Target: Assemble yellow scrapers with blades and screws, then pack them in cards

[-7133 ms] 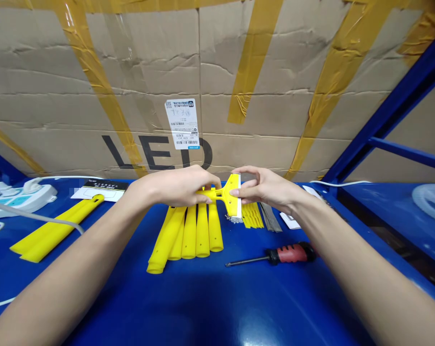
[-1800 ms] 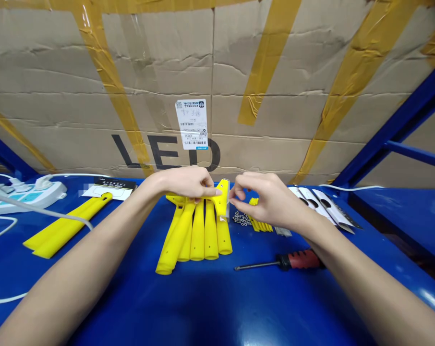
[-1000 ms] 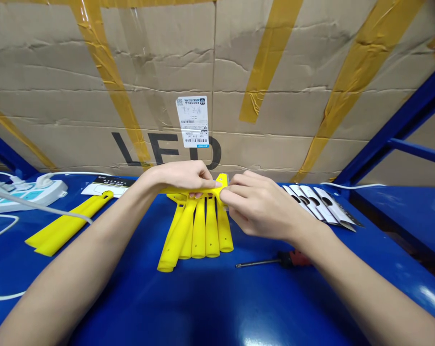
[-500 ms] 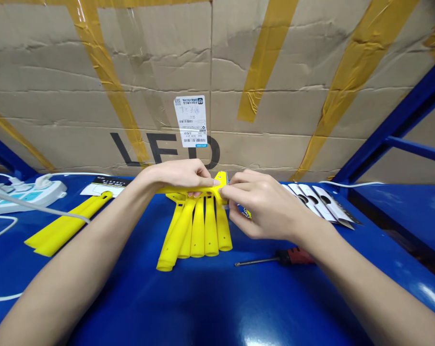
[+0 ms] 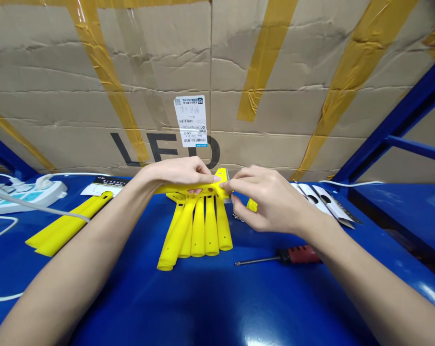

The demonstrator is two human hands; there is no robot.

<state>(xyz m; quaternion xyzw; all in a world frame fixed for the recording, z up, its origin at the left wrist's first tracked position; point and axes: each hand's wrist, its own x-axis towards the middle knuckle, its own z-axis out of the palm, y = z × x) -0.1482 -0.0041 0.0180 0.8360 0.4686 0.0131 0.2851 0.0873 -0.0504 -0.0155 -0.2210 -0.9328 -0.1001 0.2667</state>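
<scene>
My left hand is closed around the handle of a yellow plastic scraper, held level with its head to the right. A clear or metallic strip shows along the head's right edge. My right hand is closed in a pinch, its fingertips at the scraper's head; whatever they hold is too small to make out. Below the held scraper, several yellow scraper handles lie fanned side by side. Partly behind my right hand are a yellow piece and some small metal bits, perhaps screws.
A screwdriver with a red and black grip lies on the blue table. White and black cards are spread at right. More yellow handles and a white power strip with cables sit at left. Behind stands a large carton.
My right hand has shifted slightly up and right, uncovering the small metal bits and more of the screwdriver grip. My left hand keeps its hold on the scraper, which has barely moved.
</scene>
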